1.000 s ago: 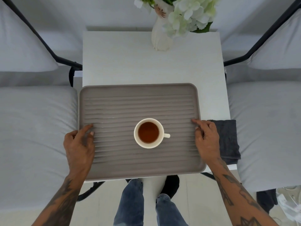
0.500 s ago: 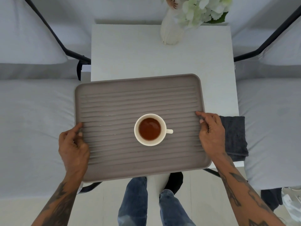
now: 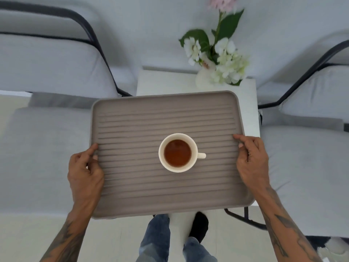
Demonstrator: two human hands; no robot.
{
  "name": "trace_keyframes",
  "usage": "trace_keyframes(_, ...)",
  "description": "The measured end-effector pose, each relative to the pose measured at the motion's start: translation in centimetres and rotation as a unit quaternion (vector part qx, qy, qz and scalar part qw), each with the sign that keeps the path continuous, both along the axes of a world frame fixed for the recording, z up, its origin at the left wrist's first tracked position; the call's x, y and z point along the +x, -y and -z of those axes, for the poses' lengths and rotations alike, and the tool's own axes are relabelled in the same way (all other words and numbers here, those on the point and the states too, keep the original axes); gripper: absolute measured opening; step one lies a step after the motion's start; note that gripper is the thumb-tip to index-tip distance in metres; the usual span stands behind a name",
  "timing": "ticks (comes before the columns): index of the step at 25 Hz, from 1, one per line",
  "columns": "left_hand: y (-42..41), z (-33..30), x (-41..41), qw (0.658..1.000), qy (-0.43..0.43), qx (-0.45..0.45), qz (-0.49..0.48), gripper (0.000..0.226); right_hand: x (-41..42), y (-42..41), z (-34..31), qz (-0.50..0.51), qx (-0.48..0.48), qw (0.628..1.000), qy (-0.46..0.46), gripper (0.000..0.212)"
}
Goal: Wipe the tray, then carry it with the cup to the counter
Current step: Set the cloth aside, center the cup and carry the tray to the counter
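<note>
Hands held the tray [image 3: 143, 190] by its two short sides. Left hand [image 3: 85, 171] clamped the left rim, thumb lying on the ribbed surface and the other fingers curled under the edge; right hand [image 3: 252, 161] gripped the right rim likewise, thumb on top and fingers wrapped over the side. Both forearms carried tattoos.

The tray was a taupe rectangle with rounded corners and raised ribs running across it (its far edge overlapped the white bench [image 3: 247, 103], while its near edge hung over the floor). Whether it touched the bench or was lifted clear could not be told for certain from this view.

Near the middle of the tray stood the cup [image 3: 177, 153], cream-coloured, upright, handle pointing to the right, filled with brown liquid.

On the far part of the bench sat a white vase [image 3: 202, 80] with white flowers [image 3: 226, 65] and green leaves. Grey cushioned seats with black frames flanked the bench on both sides, and the person's jeans [image 3: 156, 237] showed below the tray.
</note>
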State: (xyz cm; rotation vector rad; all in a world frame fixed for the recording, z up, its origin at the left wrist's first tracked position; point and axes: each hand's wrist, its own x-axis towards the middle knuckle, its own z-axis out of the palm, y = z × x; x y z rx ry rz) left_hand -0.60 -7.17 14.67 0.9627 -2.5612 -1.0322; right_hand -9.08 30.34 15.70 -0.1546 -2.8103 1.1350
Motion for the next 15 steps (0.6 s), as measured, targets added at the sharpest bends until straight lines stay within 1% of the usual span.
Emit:
trace_keyframes(4,-0.3,-7.3,2.9,0.999,-0.02,-0.002,-0.03,0.038,0.3,0.6,-7.6,-0.042,-0.005,0.999,-0.016,0.034)
trace_keyframes(6,-0.4,-10.8,4.8,0.998,-0.032,-0.019,-0.052,0.038,0.5,0.8,-11.0,-0.073,-0.006,0.997,-0.021,0.033)
trace_keyframes(12,-2.0,-19.5,13.3,0.984,-0.056,-0.056,-0.158,0.038,1.1,2.4,-20.5,-0.18,0.0,0.983,-0.033,0.031)
trace_keyframes(15,-2.1,-22.8,18.6,0.976,-0.051,-0.078,-0.197,0.038,2.1,4.1,-24.4,-0.237,0.008,0.97,-0.047,0.03)
